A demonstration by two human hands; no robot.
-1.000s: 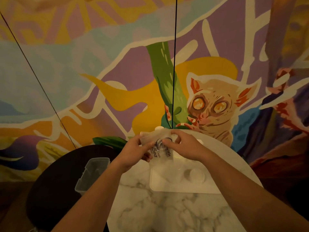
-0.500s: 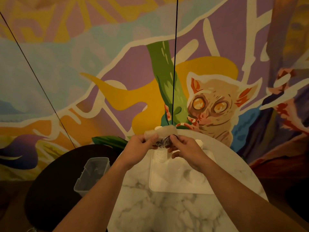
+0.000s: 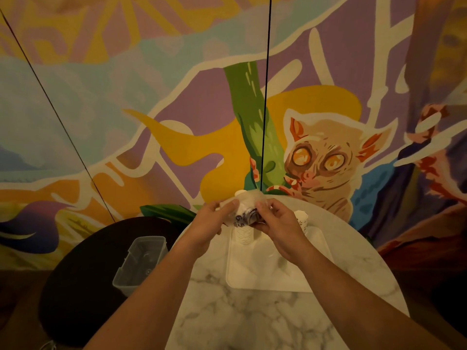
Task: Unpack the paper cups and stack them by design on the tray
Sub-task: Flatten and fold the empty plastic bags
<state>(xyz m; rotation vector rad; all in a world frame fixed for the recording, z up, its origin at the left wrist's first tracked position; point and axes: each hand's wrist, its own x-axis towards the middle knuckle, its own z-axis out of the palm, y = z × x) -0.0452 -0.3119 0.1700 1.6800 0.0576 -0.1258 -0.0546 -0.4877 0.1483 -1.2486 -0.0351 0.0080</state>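
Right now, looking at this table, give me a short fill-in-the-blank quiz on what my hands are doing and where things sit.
1. Both hands, left hand and right hand, grip a clear plastic ____ holding the cups.
2. The white tray lies on the ____-patterned table.
3. The clear plastic container rests on the ____ round table.

Missing words: wrapper; marble; black

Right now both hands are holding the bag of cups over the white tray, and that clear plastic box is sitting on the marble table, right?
Not quite. The head view shows the clear plastic box on the dark round table, beside the marble table. The rest is right.
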